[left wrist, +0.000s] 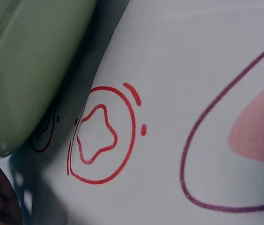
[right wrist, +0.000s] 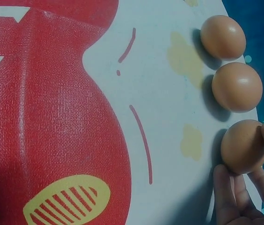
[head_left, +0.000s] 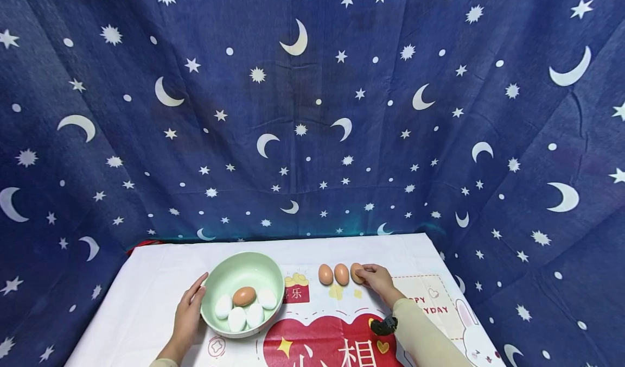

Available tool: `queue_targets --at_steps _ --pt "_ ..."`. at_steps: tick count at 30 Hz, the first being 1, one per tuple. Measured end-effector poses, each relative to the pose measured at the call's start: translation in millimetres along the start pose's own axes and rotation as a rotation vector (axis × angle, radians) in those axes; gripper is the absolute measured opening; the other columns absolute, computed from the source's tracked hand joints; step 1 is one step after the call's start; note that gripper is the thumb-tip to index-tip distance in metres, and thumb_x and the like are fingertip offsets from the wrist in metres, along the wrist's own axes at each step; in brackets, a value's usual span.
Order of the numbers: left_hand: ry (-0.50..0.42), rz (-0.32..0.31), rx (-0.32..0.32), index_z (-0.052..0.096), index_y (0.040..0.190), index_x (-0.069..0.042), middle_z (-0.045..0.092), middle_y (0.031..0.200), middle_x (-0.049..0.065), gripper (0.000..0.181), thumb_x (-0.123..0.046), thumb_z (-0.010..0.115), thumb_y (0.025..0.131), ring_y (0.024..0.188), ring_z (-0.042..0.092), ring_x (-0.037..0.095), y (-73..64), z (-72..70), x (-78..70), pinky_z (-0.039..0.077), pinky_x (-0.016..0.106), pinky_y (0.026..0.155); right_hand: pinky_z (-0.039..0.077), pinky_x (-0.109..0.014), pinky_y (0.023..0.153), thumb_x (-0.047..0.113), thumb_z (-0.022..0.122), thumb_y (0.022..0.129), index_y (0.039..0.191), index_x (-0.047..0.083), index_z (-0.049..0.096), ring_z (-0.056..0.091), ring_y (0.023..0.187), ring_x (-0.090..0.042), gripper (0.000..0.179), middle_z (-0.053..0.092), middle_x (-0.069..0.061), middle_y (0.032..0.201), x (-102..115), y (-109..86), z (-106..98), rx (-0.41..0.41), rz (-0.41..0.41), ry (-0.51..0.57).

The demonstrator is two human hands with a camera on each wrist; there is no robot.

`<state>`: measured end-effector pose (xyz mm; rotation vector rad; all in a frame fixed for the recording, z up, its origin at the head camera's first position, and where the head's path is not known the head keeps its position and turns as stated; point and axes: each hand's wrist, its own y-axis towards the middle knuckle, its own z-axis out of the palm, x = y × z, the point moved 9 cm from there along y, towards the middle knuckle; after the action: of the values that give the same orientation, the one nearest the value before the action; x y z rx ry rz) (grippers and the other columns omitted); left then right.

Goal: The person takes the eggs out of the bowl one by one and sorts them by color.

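A light green bowl (head_left: pixel 244 258) holds one brown egg (head_left: pixel 244 296) and several white eggs (head_left: pixel 237 319). Against the bowl's left side rests my left hand (head_left: pixel 187 307), its fingers fairly straight along the outer wall. In the left wrist view, part of that hand (left wrist: pixel 1 194) shows under the bowl's edge (left wrist: pixel 29 70). My right hand (head_left: pixel 378 281) pinches the rightmost brown egg (head_left: pixel 357 273) between thumb and fingers; this egg (right wrist: pixel 245 146) appears to be on the table in the right wrist view. Two more brown eggs, one in the middle (head_left: pixel 342 274) and one at left (head_left: pixel 325 274), stand beside it.
A white printed cloth (head_left: pixel 161 269) with a red heart pattern (head_left: pixel 312 345) covers the table. Behind and at both sides hangs a blue curtain (head_left: pixel 312 193) with moons and stars. A black band (head_left: pixel 384 326) sits at the right wrist.
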<state>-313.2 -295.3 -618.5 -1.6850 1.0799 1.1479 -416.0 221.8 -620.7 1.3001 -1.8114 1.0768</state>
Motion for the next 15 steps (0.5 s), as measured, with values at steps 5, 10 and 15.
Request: queue_targets --at_steps 5,10,15 --pt "-0.007 -0.004 0.014 0.036 0.153 -0.017 0.022 0.16 0.018 0.053 -0.043 0.037 0.106 0.148 0.019 0.038 1.3 1.4 0.2 0.017 0.053 0.12 0.057 -0.031 0.079 0.025 0.072 0.088 0.12 -0.008 0.062 0.065 0.091 -0.02 0.047 0.066 -0.021 0.112 0.4 -0.1 -1.0 0.0 0.005 -0.015" --pt "-0.005 -0.006 0.01 0.037 0.152 -0.017 0.024 0.159 0.019 0.053 -0.042 0.037 0.106 0.147 0.02 0.038 2.3 1.2 1.4 0.017 0.053 0.12 0.058 -0.033 0.079 0.022 0.073 0.087 0.119 -0.009 0.061 0.066 0.091 -0.02 0.046 0.065 -0.023 0.113 2.6 -1.8 -0.4 0.006 0.003 -0.005" --pt "0.017 -0.023 0.018 0.036 0.153 -0.018 0.022 0.16 0.02 0.054 -0.044 0.036 0.106 0.148 0.017 0.04 3.7 1.2 2.9 0.014 0.056 0.12 0.058 -0.035 0.082 0.022 0.073 0.086 0.123 -0.01 0.058 0.067 0.096 -0.025 0.051 0.062 -0.026 0.119 2.8 -1.5 0.7 0.009 0.008 -0.014"
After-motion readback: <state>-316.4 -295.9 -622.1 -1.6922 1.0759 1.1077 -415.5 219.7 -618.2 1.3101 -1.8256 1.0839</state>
